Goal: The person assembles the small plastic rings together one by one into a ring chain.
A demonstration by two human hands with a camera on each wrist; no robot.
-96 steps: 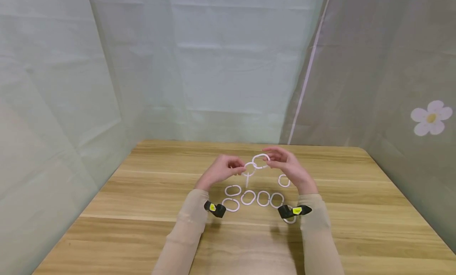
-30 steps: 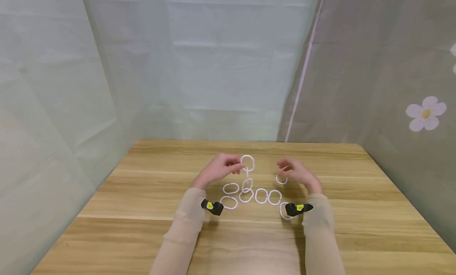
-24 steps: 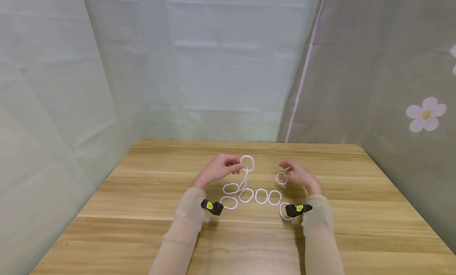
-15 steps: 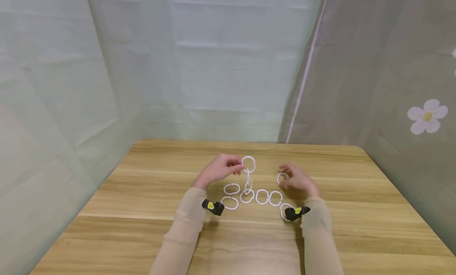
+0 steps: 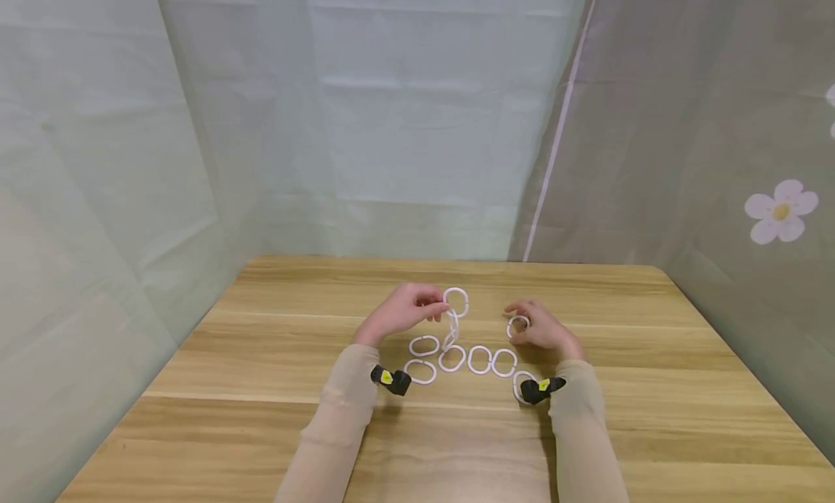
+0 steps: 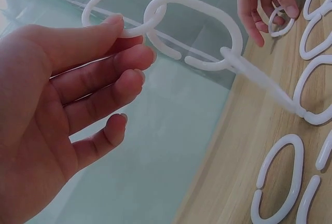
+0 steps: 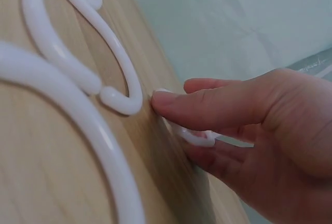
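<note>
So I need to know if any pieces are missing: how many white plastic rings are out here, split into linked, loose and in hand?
White rings linked in the chain pinched by the left hand: 3, as far as the views show
White loose rings lying on the table: 6
White single ring pinched by the right hand: 1
Total: 10

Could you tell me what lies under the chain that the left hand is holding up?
Under the chain, loose rings lie on the table. The chain's bottom link touches one; the spot beneath is hidden.
</note>
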